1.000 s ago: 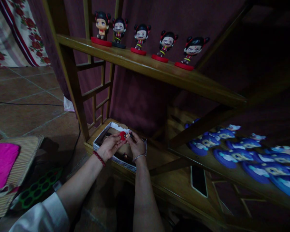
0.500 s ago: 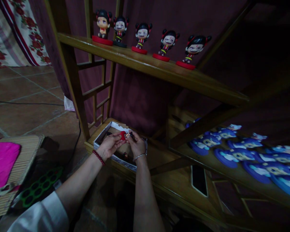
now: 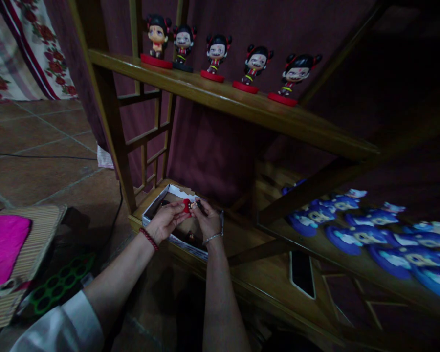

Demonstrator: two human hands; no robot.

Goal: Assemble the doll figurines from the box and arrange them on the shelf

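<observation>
The small figurine (image 3: 191, 206), red base toward the left, is held over the open cardboard box (image 3: 151, 209) on the lower shelf (image 3: 264, 274). The left hand (image 3: 165, 221) pinches the red base between thumb and fingertips. The right hand (image 3: 208, 220) pinches the dark upper part of the same figurine; fingers curled inward. Both hands meet at the piece, above the box interior. More dark pieces lie inside the box, detail unclear. A phone (image 3: 301, 274) lies flat on the lower shelf, well apart to the right. 5 figurines (image 3: 256, 62) stand upright in a row on the upper shelf (image 3: 242, 105). Blue flat items (image 3: 355, 237) lie in rows further right.
</observation>
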